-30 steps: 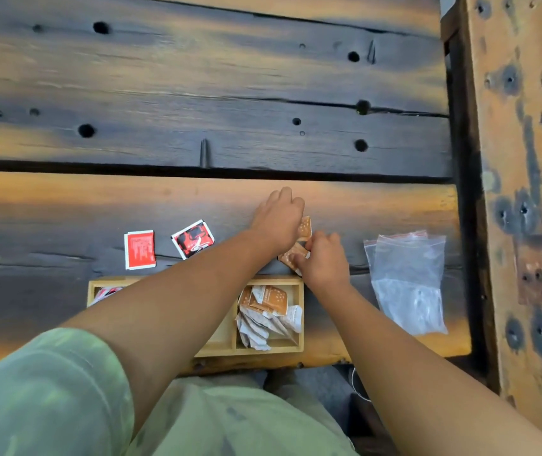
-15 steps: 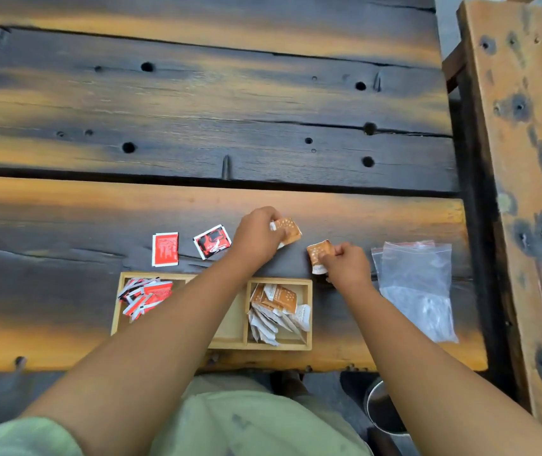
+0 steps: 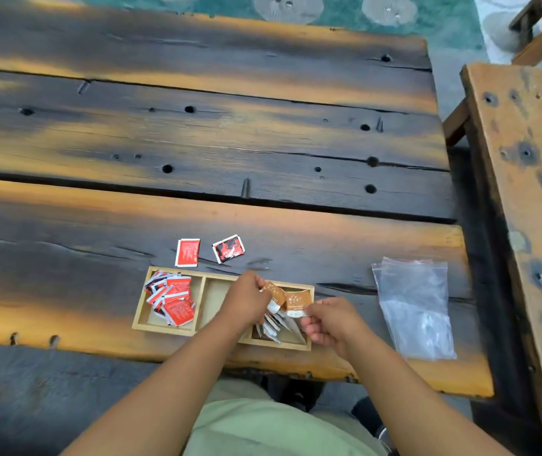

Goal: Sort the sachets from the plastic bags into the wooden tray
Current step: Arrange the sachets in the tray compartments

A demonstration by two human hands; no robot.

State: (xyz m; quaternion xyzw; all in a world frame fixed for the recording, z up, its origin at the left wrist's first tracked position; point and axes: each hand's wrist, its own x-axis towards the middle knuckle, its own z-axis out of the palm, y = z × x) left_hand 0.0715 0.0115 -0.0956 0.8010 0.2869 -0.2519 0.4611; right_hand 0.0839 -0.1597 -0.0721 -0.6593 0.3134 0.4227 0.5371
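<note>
Orange sachets [image 3: 297, 301] are hovering over the right compartment of the wooden tray [image 3: 164, 330], one pinched in fingers [image 3: 258, 287] of the left hand [image 3: 246, 301], one in the right hand [image 3: 332, 320]. Dropped high, either is risking sliding off the pile [image 3: 279, 327] onto the tabletop [image 3: 329, 251].

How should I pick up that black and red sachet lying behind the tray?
The black and red sachet lies flat on the table, slightly turned, apart from the red sachet on its left. Probably come straight down from above and pinch two opposite edges; its right corner, farthest from the neighbour, looks easiest to lift.
</note>
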